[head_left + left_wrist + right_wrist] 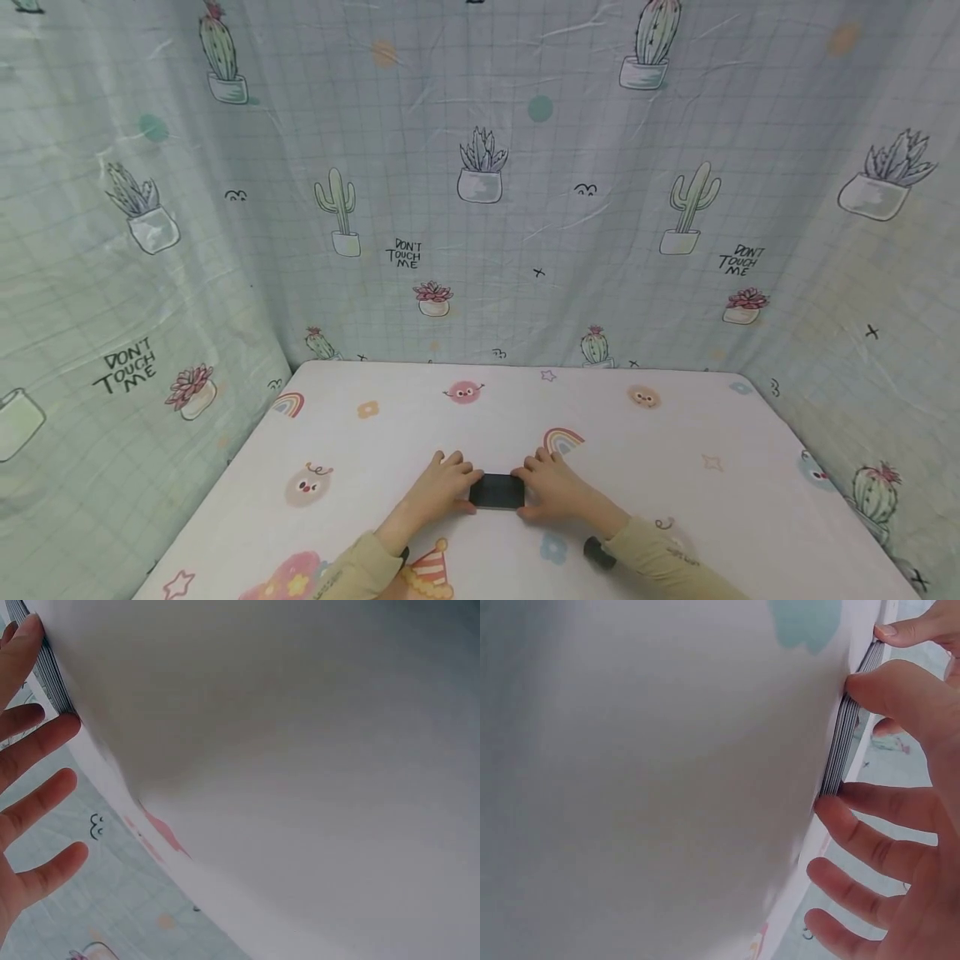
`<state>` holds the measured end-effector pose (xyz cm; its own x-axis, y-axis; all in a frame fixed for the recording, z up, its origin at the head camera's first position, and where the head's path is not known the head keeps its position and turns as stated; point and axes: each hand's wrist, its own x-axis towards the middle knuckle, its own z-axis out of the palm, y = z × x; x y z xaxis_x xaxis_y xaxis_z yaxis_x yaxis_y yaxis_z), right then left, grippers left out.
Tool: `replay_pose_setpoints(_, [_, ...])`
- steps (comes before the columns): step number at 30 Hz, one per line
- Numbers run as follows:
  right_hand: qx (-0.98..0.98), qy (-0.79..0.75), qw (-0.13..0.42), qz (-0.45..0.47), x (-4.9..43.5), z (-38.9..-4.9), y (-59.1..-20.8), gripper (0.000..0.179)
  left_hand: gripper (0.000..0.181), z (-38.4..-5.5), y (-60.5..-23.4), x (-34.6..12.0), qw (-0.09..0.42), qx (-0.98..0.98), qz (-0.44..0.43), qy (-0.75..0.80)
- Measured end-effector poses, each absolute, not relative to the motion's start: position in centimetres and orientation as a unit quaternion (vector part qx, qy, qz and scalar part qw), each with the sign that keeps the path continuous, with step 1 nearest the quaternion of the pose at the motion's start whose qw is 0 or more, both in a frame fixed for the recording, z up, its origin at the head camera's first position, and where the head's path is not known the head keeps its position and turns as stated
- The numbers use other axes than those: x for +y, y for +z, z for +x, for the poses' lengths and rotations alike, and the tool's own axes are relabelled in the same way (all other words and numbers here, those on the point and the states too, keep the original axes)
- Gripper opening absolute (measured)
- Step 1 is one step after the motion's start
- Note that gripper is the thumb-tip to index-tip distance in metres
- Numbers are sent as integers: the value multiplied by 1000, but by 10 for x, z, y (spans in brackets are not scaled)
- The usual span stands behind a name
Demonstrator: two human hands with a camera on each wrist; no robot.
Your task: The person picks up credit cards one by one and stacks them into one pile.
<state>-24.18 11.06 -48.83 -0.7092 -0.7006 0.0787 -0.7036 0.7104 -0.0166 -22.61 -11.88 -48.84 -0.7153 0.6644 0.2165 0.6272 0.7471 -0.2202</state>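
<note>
A stack of thin black cards (pixel 497 492) lies flat on the table, long side facing me. My left hand (pixel 441 485) holds its left end between thumb and index finger. At the right end, my right hand (pixel 558 492) grips the short edge the same way. Layered dark and pale edges of the stack (pixel 842 742) show in the right wrist view, between thumb and fingertips. In the left wrist view, only a corner of the stack (pixel 54 679) appears beside the left fingers (pixel 41 750), and the other fingers are spread apart.
The white table (pixel 637 450) carries printed cartoon faces, rainbows and flowers. Cloth curtains (pixel 517 233) with cactus drawings hang behind it and along both sides. A black device (pixel 598 552) sits at the right wrist.
</note>
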Motion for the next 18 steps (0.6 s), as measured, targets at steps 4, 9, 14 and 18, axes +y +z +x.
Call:
replay_pose_setpoints(4, [-923, 23, 26, 384, 110, -242, -488, 54, 48, -225, -487, -117, 139, -924, -350, 65])
replay_pose_setpoints(9, [-921, 18, 29, 388, 111, -242, -488, 55, 49, -226, -488, -116, 138, -925, -346, 70])
replay_pose_setpoints(14, [-924, 21, 20, 381, 113, -240, -487, 60, 50, -224, -487, -117, 139, -926, -344, 67])
replay_pose_setpoints(18, [-927, 33, 13, 374, 116, -237, -486, 63, 52, -221, -487, -120, 137, -928, -340, 59])
